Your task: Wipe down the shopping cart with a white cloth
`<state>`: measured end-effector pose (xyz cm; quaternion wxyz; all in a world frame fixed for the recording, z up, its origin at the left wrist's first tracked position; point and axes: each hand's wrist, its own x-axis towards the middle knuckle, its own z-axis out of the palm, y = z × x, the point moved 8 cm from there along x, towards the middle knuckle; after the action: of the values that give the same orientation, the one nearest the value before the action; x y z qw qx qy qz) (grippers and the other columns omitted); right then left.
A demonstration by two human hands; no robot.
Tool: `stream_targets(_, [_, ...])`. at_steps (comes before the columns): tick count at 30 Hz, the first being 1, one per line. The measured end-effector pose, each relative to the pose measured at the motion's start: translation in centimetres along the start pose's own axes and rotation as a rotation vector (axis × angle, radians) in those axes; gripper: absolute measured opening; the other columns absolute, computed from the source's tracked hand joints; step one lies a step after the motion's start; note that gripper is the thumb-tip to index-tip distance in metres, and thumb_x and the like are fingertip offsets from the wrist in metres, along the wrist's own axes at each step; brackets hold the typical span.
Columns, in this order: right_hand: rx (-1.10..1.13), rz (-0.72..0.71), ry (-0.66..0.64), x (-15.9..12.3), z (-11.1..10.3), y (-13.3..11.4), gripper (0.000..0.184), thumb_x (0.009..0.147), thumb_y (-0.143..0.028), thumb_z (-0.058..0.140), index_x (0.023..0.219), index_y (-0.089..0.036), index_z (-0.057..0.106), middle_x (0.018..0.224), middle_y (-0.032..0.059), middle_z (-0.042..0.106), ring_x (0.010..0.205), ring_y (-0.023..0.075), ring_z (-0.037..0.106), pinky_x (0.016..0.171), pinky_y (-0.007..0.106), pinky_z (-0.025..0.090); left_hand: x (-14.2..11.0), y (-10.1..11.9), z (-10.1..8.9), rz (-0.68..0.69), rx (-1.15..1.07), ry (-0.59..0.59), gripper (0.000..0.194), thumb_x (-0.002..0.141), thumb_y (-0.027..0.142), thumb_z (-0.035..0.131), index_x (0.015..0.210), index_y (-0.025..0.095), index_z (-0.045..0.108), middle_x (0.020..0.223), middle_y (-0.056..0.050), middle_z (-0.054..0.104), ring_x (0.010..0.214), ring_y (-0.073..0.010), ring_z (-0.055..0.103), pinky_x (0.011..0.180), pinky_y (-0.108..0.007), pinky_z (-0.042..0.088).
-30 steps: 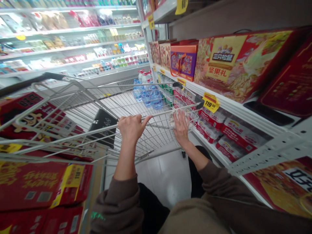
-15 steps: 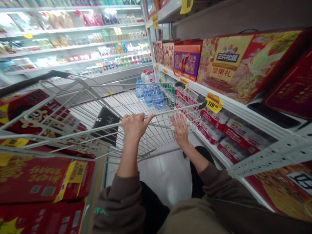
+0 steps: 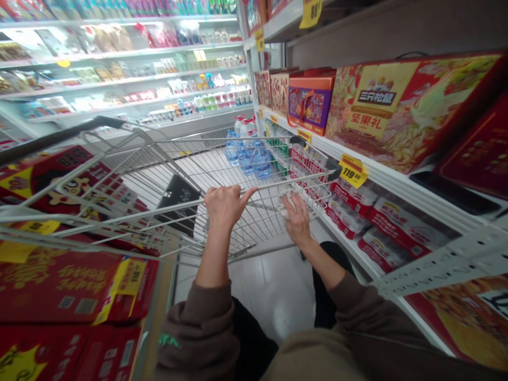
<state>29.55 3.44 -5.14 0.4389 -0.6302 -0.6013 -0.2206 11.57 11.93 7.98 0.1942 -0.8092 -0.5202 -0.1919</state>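
A wire shopping cart (image 3: 238, 231) stands across in front of me, its black handle (image 3: 59, 138) at the left. My left hand (image 3: 225, 205) is closed over the cart's near top rail, thumb lying along it to the right. Further right, my right hand (image 3: 297, 218) presses a crumpled whitish cloth (image 3: 284, 205) against the side wires, with fingers bent over it. Part of the cloth is hidden beneath that hand. A dark panel (image 3: 179, 203) is fixed in the cart's basket.
Shelves on the right hold a nut gift box (image 3: 397, 114), an orange-purple box (image 3: 309, 103) and red-wrapped bottle packs (image 3: 405, 225). Large water bottles (image 3: 250, 159) stand on the floor beyond the cart. Red boxes (image 3: 59, 286) are stacked at left. A refrigerated display (image 3: 119, 74) runs behind.
My right hand's fingers have curled in more over the cloth, shifting slightly down the cart's side. My left hand keeps its hold on the rail. The whole view has drifted slightly.
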Motion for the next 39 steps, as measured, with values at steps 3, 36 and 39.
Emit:
stream_targets(3, [0.041, 0.015, 0.075, 0.5, -1.5, 0.3, 0.065, 0.09, -0.003, 0.038, 0.152, -0.021, 0.048, 0.152, 0.0127, 0.051, 0.15, 0.0251, 0.036, 0.121, 0.049, 0.042, 0.1, 0.1, 0.0, 0.007, -0.015, 0.012, 0.088, 0.094, 0.081, 0.019, 0.084, 0.018, 0.079, 0.077, -0.015, 0.075, 0.076, -0.0303, 0.068, 0.082, -0.042, 0.037])
stream_targets(36, [0.149, -0.326, -0.036, -2.0, -0.8, -3.7, 0.059, 0.091, -0.003, 0.042, 0.142, -0.028, 0.057, 0.147, 0.0075, 0.058, 0.147, 0.0218, 0.043, 0.121, 0.05, 0.034, -1.4, 0.5, -0.9, 0.01, -0.349, 0.271, 0.055, 0.097, 0.068, 0.044, 0.097, 0.022, 0.073, 0.091, -0.012, 0.071, 0.099, -0.0301, 0.063, 0.104, -0.05, 0.037])
stream_targets(39, [0.109, -0.357, 0.1, -1.9, -2.7, -4.4, 0.051, 0.094, -0.004, 0.046, 0.131, -0.034, 0.064, 0.135, 0.001, 0.068, 0.136, 0.0176, 0.05, 0.122, 0.047, 0.029, -6.3, 0.9, -0.1, -0.151, -0.7, 0.479, 0.046, 0.095, 0.058, 0.058, 0.122, 0.022, 0.063, 0.125, -0.013, 0.063, 0.124, -0.0282, 0.053, 0.114, -0.049, 0.033])
